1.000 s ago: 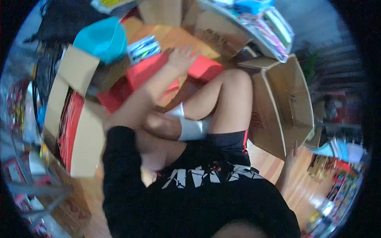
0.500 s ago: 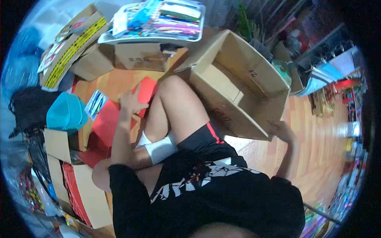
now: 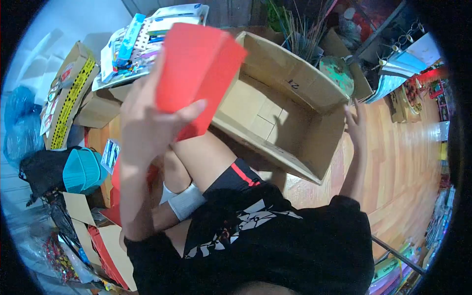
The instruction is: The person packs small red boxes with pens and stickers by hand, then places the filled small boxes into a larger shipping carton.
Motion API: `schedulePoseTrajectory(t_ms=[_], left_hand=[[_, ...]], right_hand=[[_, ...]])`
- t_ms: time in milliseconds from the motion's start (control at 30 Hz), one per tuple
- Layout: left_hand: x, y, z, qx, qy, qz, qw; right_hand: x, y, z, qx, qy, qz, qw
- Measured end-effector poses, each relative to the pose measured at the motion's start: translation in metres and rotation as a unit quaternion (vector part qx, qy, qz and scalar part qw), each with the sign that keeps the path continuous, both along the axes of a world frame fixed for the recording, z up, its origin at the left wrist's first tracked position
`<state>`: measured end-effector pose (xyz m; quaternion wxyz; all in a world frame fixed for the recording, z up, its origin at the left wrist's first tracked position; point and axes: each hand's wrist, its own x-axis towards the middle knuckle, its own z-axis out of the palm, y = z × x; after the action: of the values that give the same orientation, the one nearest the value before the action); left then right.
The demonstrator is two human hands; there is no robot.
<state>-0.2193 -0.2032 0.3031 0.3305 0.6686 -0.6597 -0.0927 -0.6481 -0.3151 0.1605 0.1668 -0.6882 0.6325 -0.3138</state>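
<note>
I'm holding the red piece [image 3: 199, 66] aloft by the carton's [image 3: 314, 91] left end, left grip [image 3: 146, 120] clasping its side, judging it light, stiff and creasable, so favouring edges, while my right grip [image 3: 358, 122] is hovering, fingers apart, beside the rim.

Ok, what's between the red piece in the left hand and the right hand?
The open cardboard box lies between the red piece and the right hand, as the head view shows.
</note>
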Motion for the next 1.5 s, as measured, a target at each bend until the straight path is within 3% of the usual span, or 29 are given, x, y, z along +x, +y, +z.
schedulePoseTrajectory(t_ms=[33, 67, 133, 200, 267, 300, 333, 367, 500, 567, 700, 867, 1000, 1167, 1233, 1300, 1333, 1367, 1400, 1433, 1467, 1500], left_hand=[[-0.013, -0.017, -0.003, 0.032, -0.017, -0.016, 0.999], [-0.027, -0.032, -0.008, 0.050, -0.026, -0.027, 0.998], [-0.055, -0.059, -0.021, 0.127, -0.013, -0.075, 0.989], [-0.080, -0.081, -0.039, 0.189, 0.006, -0.116, 0.975], [-0.100, -0.101, -0.065, 0.239, -0.140, -0.077, 0.958], [-0.104, -0.111, -0.078, 0.241, -0.140, -0.076, 0.957], [-0.108, -0.121, -0.092, 0.315, -0.191, -0.052, 0.928], [-0.112, -0.129, -0.107, 0.388, -0.238, -0.029, 0.890], [-0.115, -0.152, -0.166, 0.425, -0.250, -0.024, 0.870], [-0.130, -0.165, -0.185, 0.458, -0.418, 0.002, 0.785], [-0.140, -0.179, -0.234, 0.403, -0.534, 0.064, 0.741], [-0.131, -0.192, -0.268, 0.442, -0.487, 0.014, 0.753], [-0.120, -0.196, -0.278, 0.475, -0.416, -0.019, 0.776], [-0.134, -0.191, -0.223, 0.415, -0.353, -0.012, 0.838], [-0.147, -0.190, -0.198, 0.429, -0.463, -0.144, 0.762], [-0.176, -0.139, -0.118, 0.202, -0.222, -0.191, 0.935], [-0.202, -0.107, -0.051, 0.324, -0.122, -0.201, 0.916], [-0.208, -0.068, -0.048, 0.108, 0.036, -0.353, 0.929], [-0.214, -0.032, -0.021, 0.183, 0.046, -0.429, 0.883], [-0.217, 0.002, 0.006, 0.081, 0.305, -0.492, 0.811], [-0.220, 0.030, 0.015, 0.183, 0.172, -0.599, 0.760], [-0.221, 0.052, 0.023, 0.087, 0.213, -0.612, 0.756]], right_hand=[[-0.001, 0.012, 0.005, 0.089, -0.153, -0.095, 0.980], [-0.007, 0.024, 0.006, 0.173, -0.299, -0.187, 0.920], [-0.055, 0.042, -0.071, 0.092, -0.271, -0.277, 0.917], [-0.081, 0.070, -0.148, -0.004, -0.060, -0.284, 0.957], [-0.091, 0.096, -0.210, 0.099, -0.133, -0.337, 0.927], [-0.086, 0.107, -0.217, 0.139, 0.042, -0.315, 0.938], [-0.073, 0.114, -0.221, 0.174, 0.214, -0.282, 0.919], [-0.061, 0.116, -0.224, 0.165, 0.222, -0.303, 0.912], [-0.045, 0.114, -0.217, 0.163, 0.194, -0.337, 0.907], [-0.042, 0.113, -0.215, 0.167, 0.185, -0.345, 0.905], [-0.039, 0.115, -0.215, 0.163, 0.213, -0.341, 0.901], [-0.053, 0.118, -0.238, 0.125, 0.260, -0.318, 0.903], [-0.050, 0.118, -0.236, 0.160, 0.282, -0.320, 0.890], [-0.051, 0.118, -0.234, 0.223, 0.239, -0.330, 0.885], [-0.049, 0.119, -0.232, 0.160, 0.270, -0.319, 0.894], [-0.049, 0.118, -0.228, 0.160, 0.268, -0.318, 0.895], [-0.046, 0.118, -0.226, 0.170, 0.268, -0.322, 0.892], [-0.043, 0.117, -0.224, 0.154, 0.278, -0.327, 0.890], [-0.044, 0.118, -0.226, 0.141, 0.274, -0.320, 0.896], [-0.046, 0.118, -0.229, 0.143, 0.284, -0.322, 0.892], [-0.049, 0.117, -0.233, 0.144, 0.294, -0.323, 0.888], [-0.050, 0.118, -0.235, 0.139, 0.308, -0.324, 0.883]])
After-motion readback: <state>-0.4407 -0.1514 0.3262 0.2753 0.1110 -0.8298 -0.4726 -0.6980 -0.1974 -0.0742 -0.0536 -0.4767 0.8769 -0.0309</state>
